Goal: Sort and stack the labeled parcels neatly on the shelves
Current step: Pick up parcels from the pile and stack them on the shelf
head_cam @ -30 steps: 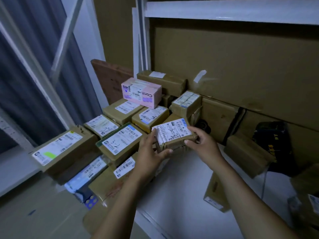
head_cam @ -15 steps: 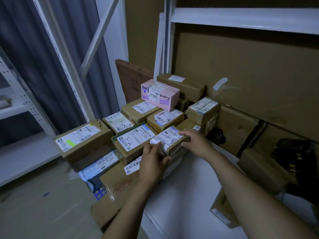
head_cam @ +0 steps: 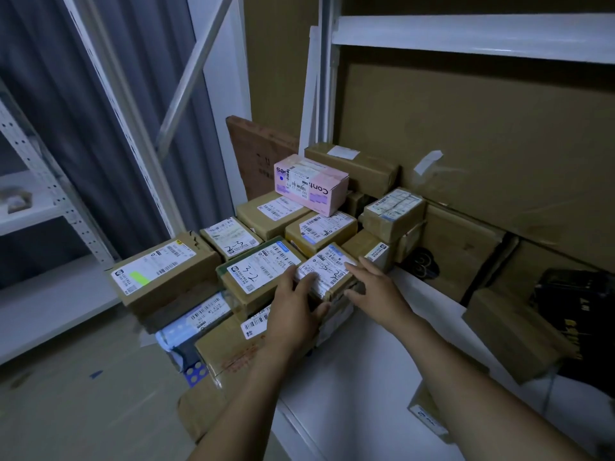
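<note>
**3-3 parcel not yet settled on the pile**

The 3-3 parcel [head_cam: 327, 272] sits at frame centre on top of the pile, touching the 3-2 parcel [head_cam: 258, 274] on its left. The left hand [head_cam: 293, 316] lays its fingers over the label with the thumb on the near face. The right hand [head_cam: 377, 289] clasps the right near corner likewise, so both grips are closed on the parcel.

Its near edge looks to overhang the box beneath. If it is released unsquared, it could tip toward the white shelf [head_cam: 349, 394] at lower centre. A hard push left could shove the 3-2 parcel and its neighbours. A jolt could also slide the skewed pink box [head_cam: 311, 184] above.
</note>
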